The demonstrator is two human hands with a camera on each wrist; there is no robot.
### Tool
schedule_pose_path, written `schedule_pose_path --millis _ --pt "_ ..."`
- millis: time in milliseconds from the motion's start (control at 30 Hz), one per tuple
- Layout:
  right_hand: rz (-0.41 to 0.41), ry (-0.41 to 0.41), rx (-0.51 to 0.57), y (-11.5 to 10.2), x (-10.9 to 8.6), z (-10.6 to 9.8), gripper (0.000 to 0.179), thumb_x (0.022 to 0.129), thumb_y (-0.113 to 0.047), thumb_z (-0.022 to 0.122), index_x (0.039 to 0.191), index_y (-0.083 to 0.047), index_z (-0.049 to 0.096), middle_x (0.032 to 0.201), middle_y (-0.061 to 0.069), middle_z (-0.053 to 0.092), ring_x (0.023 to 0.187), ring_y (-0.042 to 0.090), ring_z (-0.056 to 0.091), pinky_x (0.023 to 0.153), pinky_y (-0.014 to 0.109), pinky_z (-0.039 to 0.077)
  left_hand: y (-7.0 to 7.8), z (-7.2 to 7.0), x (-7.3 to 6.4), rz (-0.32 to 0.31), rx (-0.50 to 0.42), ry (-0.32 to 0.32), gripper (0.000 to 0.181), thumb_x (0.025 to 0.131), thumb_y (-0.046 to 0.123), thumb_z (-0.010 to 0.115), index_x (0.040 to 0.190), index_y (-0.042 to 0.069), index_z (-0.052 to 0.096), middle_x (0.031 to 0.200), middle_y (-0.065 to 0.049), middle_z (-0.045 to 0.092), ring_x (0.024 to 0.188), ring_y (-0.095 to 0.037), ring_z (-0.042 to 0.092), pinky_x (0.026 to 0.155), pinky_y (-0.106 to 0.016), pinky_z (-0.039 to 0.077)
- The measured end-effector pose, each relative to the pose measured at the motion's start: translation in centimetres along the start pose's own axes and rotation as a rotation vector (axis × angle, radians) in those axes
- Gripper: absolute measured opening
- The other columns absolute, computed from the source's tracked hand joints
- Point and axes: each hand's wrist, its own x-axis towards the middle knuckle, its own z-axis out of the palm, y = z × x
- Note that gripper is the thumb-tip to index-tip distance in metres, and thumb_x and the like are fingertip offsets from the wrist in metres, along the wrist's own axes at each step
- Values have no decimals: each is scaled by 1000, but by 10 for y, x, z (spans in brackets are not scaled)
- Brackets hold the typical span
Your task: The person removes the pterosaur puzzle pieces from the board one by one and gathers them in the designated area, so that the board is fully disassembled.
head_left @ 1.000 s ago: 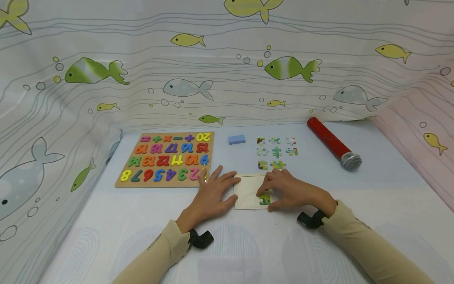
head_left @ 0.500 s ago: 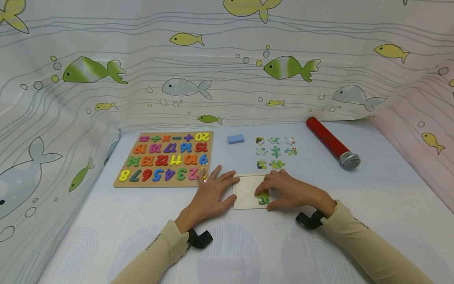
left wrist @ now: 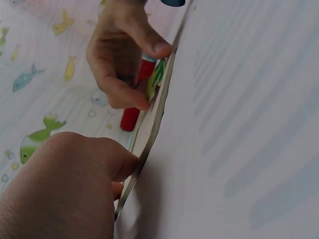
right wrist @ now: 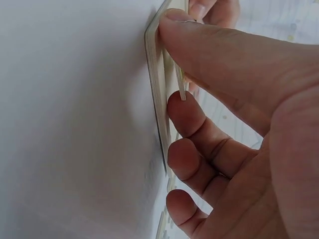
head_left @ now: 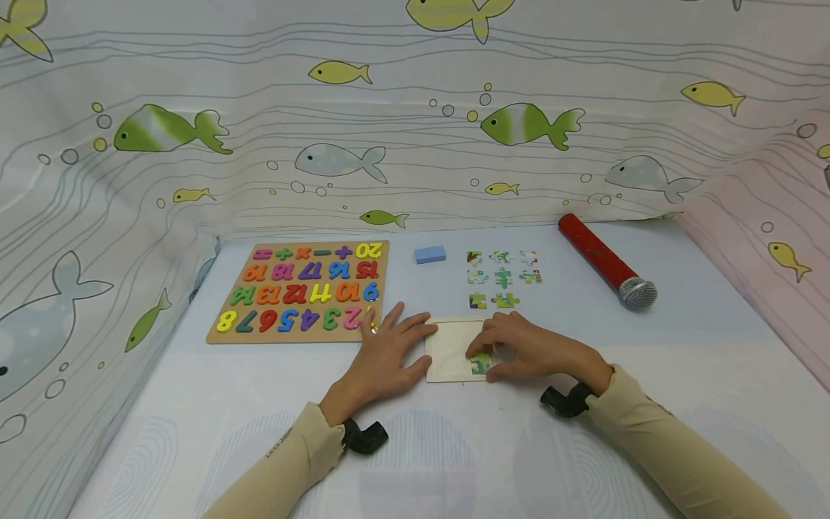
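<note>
A small pale wooden puzzle tray (head_left: 447, 353) lies on the table between both hands. My left hand (head_left: 387, 357) rests at its left side with fingers spread, thumb and fingertips at the rim. At the tray's lower right corner, my right hand (head_left: 528, 346) pinches a green and yellow puzzle piece (head_left: 480, 363) between thumb and fingers. In the left wrist view this piece (left wrist: 156, 78) stands tilted over the tray. Its thin wooden edge shows by the index fingertip (right wrist: 186, 113) in the right wrist view.
Several loose puzzle pieces (head_left: 503, 277) lie in rows behind the tray. A number board (head_left: 298, 336) stands to the left, partly under the left fingers. Farther back are a blue block (head_left: 430, 254) and a red microphone (head_left: 599, 252). A fish-print cloth (head_left: 415, 122) hangs behind.
The puzzle piece under the right fingers has shifted and tilted slightly. Both hands stay nearly in place, and the head view has drifted a little.
</note>
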Motion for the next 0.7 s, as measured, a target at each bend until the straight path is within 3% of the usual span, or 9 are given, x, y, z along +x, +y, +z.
schedule_pose_path --millis 333,533,700 --pt "-13 24 25 7 -1 0 36 83 -21 84 118 -25 74 98 -12 65 94 10 55 89 34 39 1 0 0 -4 10 0 51 95 47 55 144 31 58 157 7 50 154 -37 29 116 -75 4" --pt "-31 92 61 17 -1 -4 38 83 -21 85 120 -22 74 100 -12 67 92 10 58 83 30 46 2 0 0 -1 4 7 51 95 46 55 143 30 59 156 6 50 154 -38 30 116 -75 4" --pt "11 171 80 25 -4 -7 38 84 -18 84 121 -20 75 102 -11 67 89 12 57 80 29 47 0 1 0 -4 8 2 51 95 47 55 144 31 58 157 7 49 154 -37 29 116 -75 3"
